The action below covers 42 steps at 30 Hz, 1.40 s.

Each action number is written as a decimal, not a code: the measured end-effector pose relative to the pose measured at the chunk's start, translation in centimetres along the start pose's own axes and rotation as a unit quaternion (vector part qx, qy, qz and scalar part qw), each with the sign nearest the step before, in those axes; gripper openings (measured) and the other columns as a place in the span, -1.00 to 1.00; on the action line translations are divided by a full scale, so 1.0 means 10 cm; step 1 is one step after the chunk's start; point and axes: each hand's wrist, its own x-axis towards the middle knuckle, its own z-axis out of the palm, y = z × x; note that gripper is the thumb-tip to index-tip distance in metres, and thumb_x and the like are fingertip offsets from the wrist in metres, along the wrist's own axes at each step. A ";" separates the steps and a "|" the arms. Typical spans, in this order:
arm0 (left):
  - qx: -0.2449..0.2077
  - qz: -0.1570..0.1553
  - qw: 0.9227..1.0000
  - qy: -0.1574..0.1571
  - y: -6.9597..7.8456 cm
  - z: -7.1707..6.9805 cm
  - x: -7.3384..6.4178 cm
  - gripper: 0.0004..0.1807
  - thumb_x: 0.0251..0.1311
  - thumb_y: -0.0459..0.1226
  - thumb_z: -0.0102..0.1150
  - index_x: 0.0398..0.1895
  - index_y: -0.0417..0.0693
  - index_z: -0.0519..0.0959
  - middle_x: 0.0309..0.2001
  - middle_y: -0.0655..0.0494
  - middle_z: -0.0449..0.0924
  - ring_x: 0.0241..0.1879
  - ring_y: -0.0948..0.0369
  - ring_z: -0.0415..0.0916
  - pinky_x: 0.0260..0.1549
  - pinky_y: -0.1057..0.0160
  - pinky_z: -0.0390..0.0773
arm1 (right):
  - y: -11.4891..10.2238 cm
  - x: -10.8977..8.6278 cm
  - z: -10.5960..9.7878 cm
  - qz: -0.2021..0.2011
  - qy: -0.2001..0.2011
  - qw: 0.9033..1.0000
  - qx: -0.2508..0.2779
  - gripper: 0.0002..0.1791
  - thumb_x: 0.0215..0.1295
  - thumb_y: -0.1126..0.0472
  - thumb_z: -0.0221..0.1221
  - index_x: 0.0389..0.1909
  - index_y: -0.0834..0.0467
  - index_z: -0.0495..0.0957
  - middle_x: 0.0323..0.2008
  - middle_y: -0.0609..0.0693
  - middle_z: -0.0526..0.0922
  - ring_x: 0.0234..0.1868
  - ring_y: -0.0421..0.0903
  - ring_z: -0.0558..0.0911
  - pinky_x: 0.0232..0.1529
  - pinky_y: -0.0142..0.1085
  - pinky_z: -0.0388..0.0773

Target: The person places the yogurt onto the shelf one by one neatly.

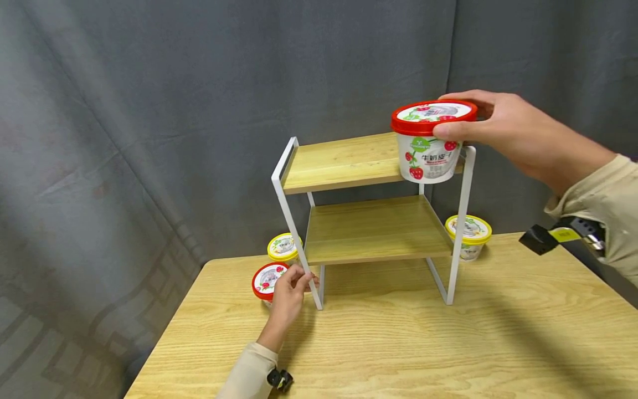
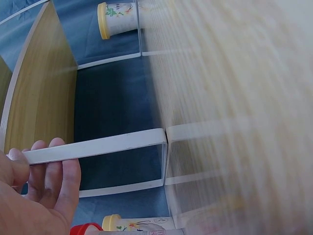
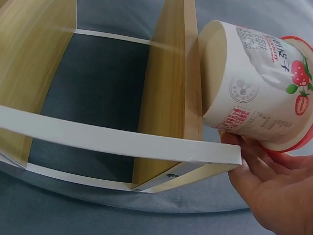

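Observation:
My right hand [image 1: 513,124] grips a white paper tub with a red lid [image 1: 431,152] by its rim, thumb in front and fingers behind. Strawberries are printed on its side. The tub is at the right front of the top board of a two-tier wooden shelf [image 1: 344,158]; in the right wrist view its base [image 3: 211,66] is close by the board's edge, and I cannot tell whether they touch. Low on the left, my left hand [image 1: 289,293] pinches the shelf's white front leg [image 2: 98,147] between thumb and fingers. Another red-lidded tub [image 1: 269,278] stands beside that hand, partly hidden.
Behind the left leg stands a yellow-lidded tub [image 1: 284,246]. A second yellow-lidded tub [image 1: 468,235] is behind the right leg. The shelf's lower board [image 1: 379,227] bears nothing visible. Everything stands on a wooden table [image 1: 379,349] before a grey curtain [image 1: 199,111].

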 end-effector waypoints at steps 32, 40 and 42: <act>0.019 0.001 1.000 0.001 0.01 -0.06 -0.02 -0.88 0.39 -0.46 0.04 -0.29 -0.44 0.46 -0.22 -0.40 0.66 -0.20 -0.10 0.72 -0.21 0.23 0.73 | -0.15 0.13 0.17 0.028 0.005 1.000 -0.008 -0.07 0.31 -0.20 0.18 0.58 -0.10 -0.05 0.32 -0.01 0.32 0.23 -0.05 0.29 0.28 -0.07 0.28; 0.020 0.007 1.000 -0.002 0.02 -0.06 -0.04 -0.88 0.38 -0.47 0.05 -0.30 -0.45 0.46 -0.23 -0.40 0.66 -0.21 -0.07 0.73 -0.22 0.24 0.72 | -0.14 0.18 0.19 0.030 0.007 0.999 -0.014 -0.07 0.31 -0.21 0.17 0.58 -0.10 -0.05 0.38 0.06 0.25 0.26 0.01 0.24 0.31 0.05 0.29; 0.019 0.006 1.000 -0.002 0.02 -0.06 -0.04 -0.88 0.38 -0.47 0.05 -0.30 -0.45 0.46 -0.23 -0.40 0.66 -0.21 -0.06 0.73 -0.22 0.25 0.72 | -0.14 0.18 0.19 0.030 0.009 0.999 -0.019 -0.07 0.31 -0.22 0.16 0.58 -0.10 -0.07 0.41 0.09 0.22 0.28 0.05 0.22 0.33 0.10 0.28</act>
